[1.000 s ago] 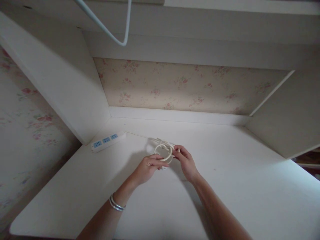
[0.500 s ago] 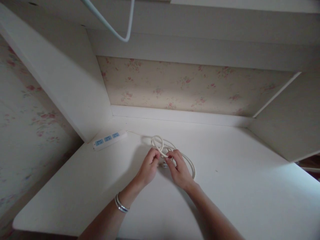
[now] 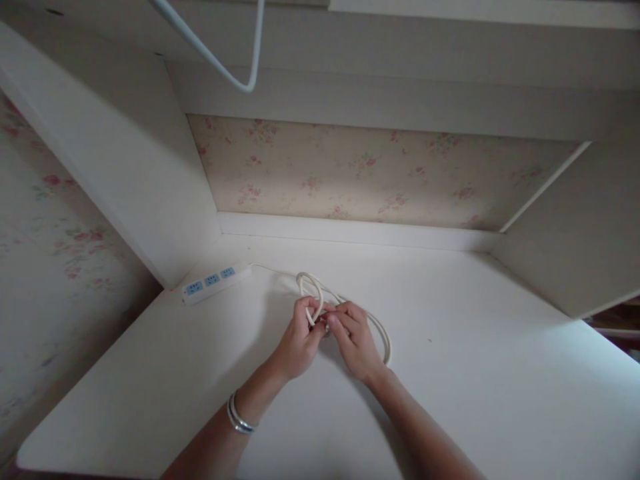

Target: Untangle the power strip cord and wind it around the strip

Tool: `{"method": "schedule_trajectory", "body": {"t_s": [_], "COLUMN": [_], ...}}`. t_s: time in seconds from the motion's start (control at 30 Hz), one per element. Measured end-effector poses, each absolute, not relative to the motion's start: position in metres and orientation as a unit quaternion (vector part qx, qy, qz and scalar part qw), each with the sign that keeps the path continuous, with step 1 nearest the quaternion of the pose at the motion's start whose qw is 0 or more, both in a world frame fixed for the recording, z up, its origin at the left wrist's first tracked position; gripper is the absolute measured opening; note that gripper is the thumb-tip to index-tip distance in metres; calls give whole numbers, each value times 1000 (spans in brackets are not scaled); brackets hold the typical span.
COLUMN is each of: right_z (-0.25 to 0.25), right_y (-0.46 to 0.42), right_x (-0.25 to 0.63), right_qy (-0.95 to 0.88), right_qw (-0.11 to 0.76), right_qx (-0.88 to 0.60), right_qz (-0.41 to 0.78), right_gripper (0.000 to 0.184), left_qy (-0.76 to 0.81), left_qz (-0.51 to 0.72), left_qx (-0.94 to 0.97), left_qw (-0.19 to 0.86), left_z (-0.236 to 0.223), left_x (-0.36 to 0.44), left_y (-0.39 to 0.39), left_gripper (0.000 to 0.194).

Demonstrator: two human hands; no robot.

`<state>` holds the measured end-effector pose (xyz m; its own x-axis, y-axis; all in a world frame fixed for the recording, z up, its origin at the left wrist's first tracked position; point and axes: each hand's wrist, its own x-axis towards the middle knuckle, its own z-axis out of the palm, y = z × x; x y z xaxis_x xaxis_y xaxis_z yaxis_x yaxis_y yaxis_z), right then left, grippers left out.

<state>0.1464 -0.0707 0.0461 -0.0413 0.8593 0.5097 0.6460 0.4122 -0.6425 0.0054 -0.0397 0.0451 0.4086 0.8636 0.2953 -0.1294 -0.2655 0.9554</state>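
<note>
A white power cable (image 3: pixel 381 333) lies looped on the white desk (image 3: pixel 475 373). It runs back to a white power strip (image 3: pixel 213 282) with blue sockets at the left rear corner. My left hand (image 3: pixel 299 340), with bracelets at the wrist, has its fingers closed around a small loop of the cable. My right hand (image 3: pixel 355 340) pinches the cable right beside it, fingertips nearly touching the left hand. A larger loop curves out to the right of my right hand and rests on the desk.
White side panels enclose the desk alcove on the left (image 3: pixel 125 160) and right (image 3: pixel 575 233). Floral wallpaper (image 3: pixel 370 173) covers the back. A pale blue hanger-like rod (image 3: pixel 235 60) hangs from above near the top left.
The tight coil held a second ago has opened into loose loops lying on the desk. Both hands have drawn closer together at the cable's crossing point.
</note>
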Motion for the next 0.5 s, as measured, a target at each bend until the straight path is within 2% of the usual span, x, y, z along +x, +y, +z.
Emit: {"method": "schedule_trajectory", "body": {"t_s": [0.23,0.37,0.5], "right_z": [50,56,61], "right_y": [-67,-70,-74], "right_x": [140,138,137], "right_qy": [-662,-681,-691], "right_qw": [437,426,439], "right_qx": [-555,-542,-511], "right_qz": [250,246,261], "right_gripper": [29,27,25], "left_qy": [248,235,224], "left_qz": [424,416,420], "left_qx": [724,743,742], "left_qw": [484,468,472], "left_z": [42,40,43], "left_x": [-1,-3,0], "left_y": [-39,-38,-40], "left_gripper": [24,29,24]}}
